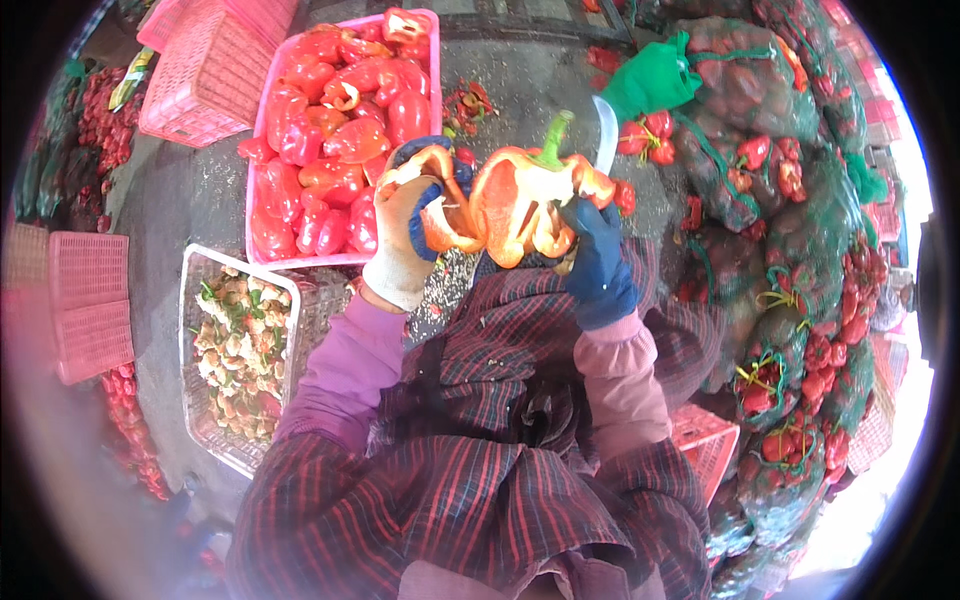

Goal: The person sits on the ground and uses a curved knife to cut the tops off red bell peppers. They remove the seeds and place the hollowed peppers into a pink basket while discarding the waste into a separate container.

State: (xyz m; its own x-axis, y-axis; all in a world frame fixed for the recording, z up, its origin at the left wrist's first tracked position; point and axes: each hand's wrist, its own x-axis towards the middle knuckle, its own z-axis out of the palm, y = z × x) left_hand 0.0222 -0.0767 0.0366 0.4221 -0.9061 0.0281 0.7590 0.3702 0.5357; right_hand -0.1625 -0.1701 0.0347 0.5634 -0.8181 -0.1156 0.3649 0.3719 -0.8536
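My left hand, in a white and blue glove, grips one piece of a cut red bell pepper, its pale inside showing. In my right hand, gloved in blue, is the larger pepper piece, with the green stem pointing up and the white core exposed. The same hand also holds a knife; its curved metal blade rises behind the pepper, while the handle is hidden. The two pieces are side by side over my lap, their edges meeting or nearly so.
A pink crate of red peppers stands ahead to the left. Nearer is a white-rimmed crate of pepper cores. Stacked pink crates rise at the upper left. Green mesh sacks of peppers line the right. Seeds and scraps litter the floor.
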